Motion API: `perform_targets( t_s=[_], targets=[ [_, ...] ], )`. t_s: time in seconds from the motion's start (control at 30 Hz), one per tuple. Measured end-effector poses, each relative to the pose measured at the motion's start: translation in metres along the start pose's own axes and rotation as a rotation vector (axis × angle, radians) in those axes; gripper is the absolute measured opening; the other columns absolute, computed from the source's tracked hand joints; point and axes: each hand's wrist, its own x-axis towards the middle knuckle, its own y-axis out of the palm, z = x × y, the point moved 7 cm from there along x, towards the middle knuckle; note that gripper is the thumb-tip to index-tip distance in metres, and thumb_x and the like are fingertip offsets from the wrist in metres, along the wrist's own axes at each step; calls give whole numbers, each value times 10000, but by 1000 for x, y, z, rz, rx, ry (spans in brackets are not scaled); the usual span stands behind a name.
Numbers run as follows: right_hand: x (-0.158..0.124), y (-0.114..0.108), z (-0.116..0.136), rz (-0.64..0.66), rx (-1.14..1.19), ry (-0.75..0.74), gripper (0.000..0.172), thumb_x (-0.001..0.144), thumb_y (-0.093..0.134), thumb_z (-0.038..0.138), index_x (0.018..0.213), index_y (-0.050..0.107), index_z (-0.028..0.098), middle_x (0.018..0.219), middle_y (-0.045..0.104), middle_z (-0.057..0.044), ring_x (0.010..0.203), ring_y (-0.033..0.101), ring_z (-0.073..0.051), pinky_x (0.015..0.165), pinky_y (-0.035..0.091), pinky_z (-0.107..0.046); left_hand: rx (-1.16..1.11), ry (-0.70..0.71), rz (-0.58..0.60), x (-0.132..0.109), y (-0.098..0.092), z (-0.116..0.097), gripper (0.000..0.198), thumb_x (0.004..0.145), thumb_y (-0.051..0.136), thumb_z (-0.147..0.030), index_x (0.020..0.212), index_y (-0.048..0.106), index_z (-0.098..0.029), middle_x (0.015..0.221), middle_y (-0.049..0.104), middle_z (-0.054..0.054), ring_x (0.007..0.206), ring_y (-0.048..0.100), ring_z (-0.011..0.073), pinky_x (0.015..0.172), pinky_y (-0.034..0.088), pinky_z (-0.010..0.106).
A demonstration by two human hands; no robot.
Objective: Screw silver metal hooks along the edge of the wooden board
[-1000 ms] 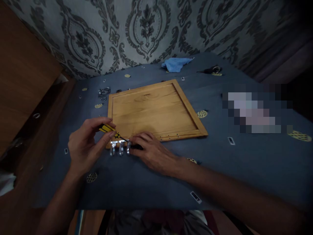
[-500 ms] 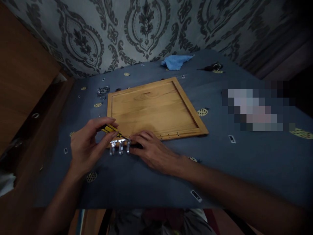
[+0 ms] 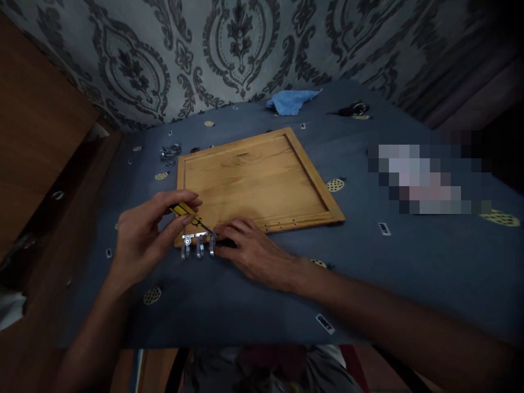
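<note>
My left hand [image 3: 147, 234] is closed on a yellow-and-black screwdriver [image 3: 186, 212], thumb and fingertips pinching its handle. The shaft slants down to the right, its tip at the rightmost of the metal hooks [image 3: 199, 245]. These silvery hooks lie along the near left edge of a framed wooden panel [image 3: 254, 180]. My right hand [image 3: 256, 251] rests over that same edge, its fingers curled around the right end of the hooks. Between its thumb and fingers is a dark gap, where details cannot be made out. A row of small dark holes runs along the panel's near rim.
Beyond the panel's left corner sits a small pile of metal hardware [image 3: 170, 154]. Toward the wall lie a blue cloth [image 3: 291, 102] and a dark item with a ring [image 3: 352, 109]. A blurred-out object [image 3: 421, 183] is at the right. Wooden furniture [image 3: 45, 109] borders the left side.
The whole view has shifted slightly, so everything sits a little further left. My left hand still holds the screwdriver at the rightmost hook, and my right hand keeps its place.
</note>
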Motion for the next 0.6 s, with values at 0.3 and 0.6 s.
perform_targets(
  t_s=[0.3,0.6],
  targets=[
    [0,0,0,-9,-4,-1,271,992,593,127,1214,725,209,1269,664,-115,1201,533,-270,1045,473,-468,18,24,-14,1,2,-2,242,944,733,-261,1181,722,-310,1011,806,-20,917,774,163,799,610,270],
    [0,0,0,-23,10,-11,250,996,610,145,1207,734,199,1251,666,-120,1204,529,-273,1051,468,-471,182,60,-69,-2,3,-11,176,946,734,-348,1114,711,-303,981,798,-40,857,768,154,807,603,271]
  ],
)
